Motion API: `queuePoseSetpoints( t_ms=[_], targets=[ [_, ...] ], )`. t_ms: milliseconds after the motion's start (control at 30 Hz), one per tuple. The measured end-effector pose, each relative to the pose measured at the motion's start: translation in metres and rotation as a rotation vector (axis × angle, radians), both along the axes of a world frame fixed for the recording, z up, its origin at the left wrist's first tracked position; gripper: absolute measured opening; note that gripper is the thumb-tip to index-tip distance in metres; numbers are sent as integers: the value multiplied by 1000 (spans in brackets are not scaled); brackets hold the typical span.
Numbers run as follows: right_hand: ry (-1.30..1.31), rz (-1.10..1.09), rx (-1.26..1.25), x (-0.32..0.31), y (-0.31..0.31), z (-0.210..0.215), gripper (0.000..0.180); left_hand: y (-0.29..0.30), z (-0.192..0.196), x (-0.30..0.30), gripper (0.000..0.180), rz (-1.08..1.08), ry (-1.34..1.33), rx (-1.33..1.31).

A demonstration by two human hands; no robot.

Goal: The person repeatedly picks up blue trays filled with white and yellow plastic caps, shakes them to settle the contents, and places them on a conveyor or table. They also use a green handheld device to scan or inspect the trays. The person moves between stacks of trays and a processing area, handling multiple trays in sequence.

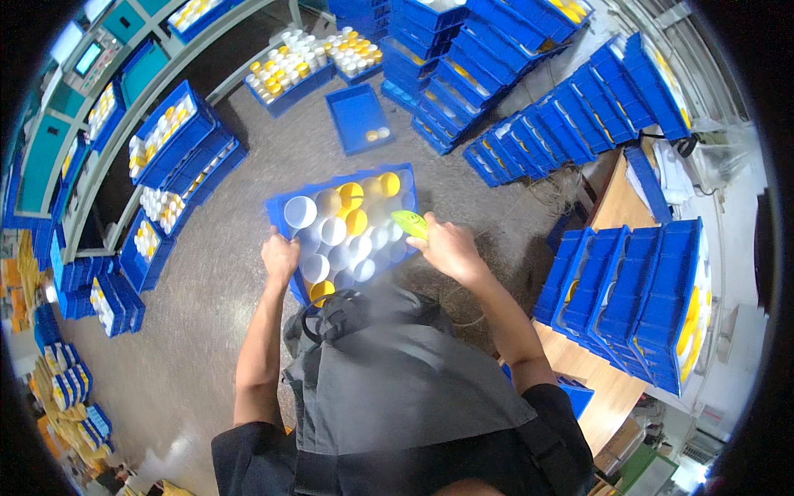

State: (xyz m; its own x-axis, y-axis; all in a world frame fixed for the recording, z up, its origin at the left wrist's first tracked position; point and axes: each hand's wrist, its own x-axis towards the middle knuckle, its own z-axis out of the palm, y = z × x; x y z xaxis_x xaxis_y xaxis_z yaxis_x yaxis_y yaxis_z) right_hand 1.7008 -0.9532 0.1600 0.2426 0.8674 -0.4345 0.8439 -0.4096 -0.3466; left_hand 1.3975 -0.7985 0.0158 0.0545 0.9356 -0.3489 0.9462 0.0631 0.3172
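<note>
In front of my body is a blue plastic crate (310, 187) holding several round tubs, white ones (299, 212) and yellow ones (356, 221), most with their hollow ends facing up. My left hand (281, 254) is closed on the crate's left rim. My right hand (451, 248), at the crate's right side, grips a lime-green hand tool (408, 223) that points over the tubs. The tool's exact kind does not show. Whether the right fingers also touch the crate's rim is hidden.
On the floor ahead lies a low blue tray (356, 120) with a few small tubs. Filled crates (289, 97) stand beyond it. Tall stacks of blue crates (571, 120) rise ahead right; another stack (620, 298) sits on a wooden table (591, 388). Teal machines and more crates (178, 140) line the left.
</note>
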Motion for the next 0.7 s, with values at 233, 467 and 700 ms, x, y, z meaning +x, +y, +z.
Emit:
queuePoseSetpoints(
  t_ms=[233,467,700],
  targets=[
    [15,105,101,-32,15,21,45,-2,-7,10,71,-60,58,46],
    [5,193,211,-43,11,26,37,-10,0,22,68,-18,56,74],
    [73,180,-16,-50,-7,17,48,-8,4,27,63,-3,36,89]
  ],
)
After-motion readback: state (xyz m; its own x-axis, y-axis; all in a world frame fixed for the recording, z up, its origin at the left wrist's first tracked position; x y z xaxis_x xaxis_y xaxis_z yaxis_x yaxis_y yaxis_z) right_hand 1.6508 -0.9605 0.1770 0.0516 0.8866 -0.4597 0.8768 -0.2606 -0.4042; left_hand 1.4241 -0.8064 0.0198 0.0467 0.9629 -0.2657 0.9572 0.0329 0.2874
